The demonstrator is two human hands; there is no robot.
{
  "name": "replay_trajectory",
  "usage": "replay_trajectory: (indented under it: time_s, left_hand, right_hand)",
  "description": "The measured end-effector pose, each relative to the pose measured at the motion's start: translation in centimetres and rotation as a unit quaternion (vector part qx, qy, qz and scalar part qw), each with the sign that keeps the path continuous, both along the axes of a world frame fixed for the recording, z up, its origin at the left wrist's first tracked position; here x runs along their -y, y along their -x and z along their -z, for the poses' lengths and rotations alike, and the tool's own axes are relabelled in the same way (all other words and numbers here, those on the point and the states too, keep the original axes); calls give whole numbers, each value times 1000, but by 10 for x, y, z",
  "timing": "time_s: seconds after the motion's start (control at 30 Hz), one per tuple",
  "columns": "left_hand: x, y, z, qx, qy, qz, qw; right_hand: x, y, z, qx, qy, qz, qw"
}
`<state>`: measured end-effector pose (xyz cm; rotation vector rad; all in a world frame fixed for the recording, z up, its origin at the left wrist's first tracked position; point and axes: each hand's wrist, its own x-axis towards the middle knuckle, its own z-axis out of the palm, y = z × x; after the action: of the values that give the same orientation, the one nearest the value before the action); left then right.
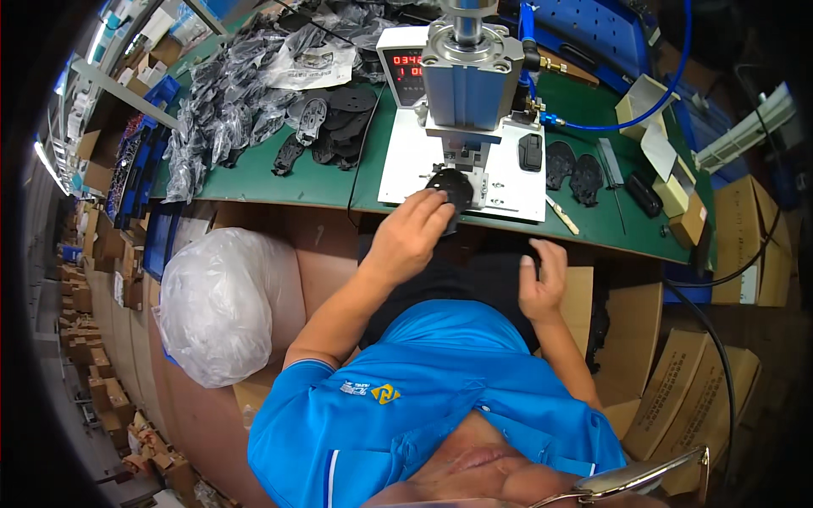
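Note:
My left hand (408,235) is closed on the near end of a flat, black, rounded plastic part (457,188). The part sits at the front of a white machine base (406,165), beneath the metal cylinder of a bench press (471,85). My right hand (544,278) hangs off the table's near edge, its fingers curled a little and apart, with nothing in them. On the base, to the right of the press column, lies a small black rounded piece (530,152). Fingers and the press hide some of the held part's outline.
Black parts (347,118) and clear plastic bags (229,102) heap on the green table (279,182) at left. Two black parts (586,178), a screwdriver (616,186) and small boxes (677,190) lie at right. A blue hose (627,125) curves overhead. A bulging plastic bag (220,305) stands below.

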<state>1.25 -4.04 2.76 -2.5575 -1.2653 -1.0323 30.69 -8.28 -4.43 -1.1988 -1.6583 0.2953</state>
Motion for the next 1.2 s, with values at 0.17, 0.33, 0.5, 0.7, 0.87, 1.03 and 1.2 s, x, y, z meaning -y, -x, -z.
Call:
replay_trajectory:
  time_s: [0.17,0.33,0.5,0.7,0.87,1.03,1.2]
  left_hand:
    - [-14,-18,19,-21,-35,-19,999]
    - [-13,-21,14,-26,-19,-9,999]
    - [-12,-22,19,-13,-6,-18,1000]
    - [-5,10,11,56,94,55,992]
    - [-25,116,20,126,15,-231,965]
    - [-53,221,52,-29,3,-406,914]
    - [-54,236,70,-16,71,-376,924]
  right_hand:
    - [-38,37,-39,76,-80,-98,989]
    - [-60,50,-47,129,-73,-119,982]
    - [-75,61,-46,150,-37,-140,978]
    - [-80,62,-19,161,-39,-107,980]
    - [-77,62,-23,164,-23,-101,981]
    - [-79,67,-28,160,-33,-103,981]
    - [-80,70,-31,151,-45,-106,982]
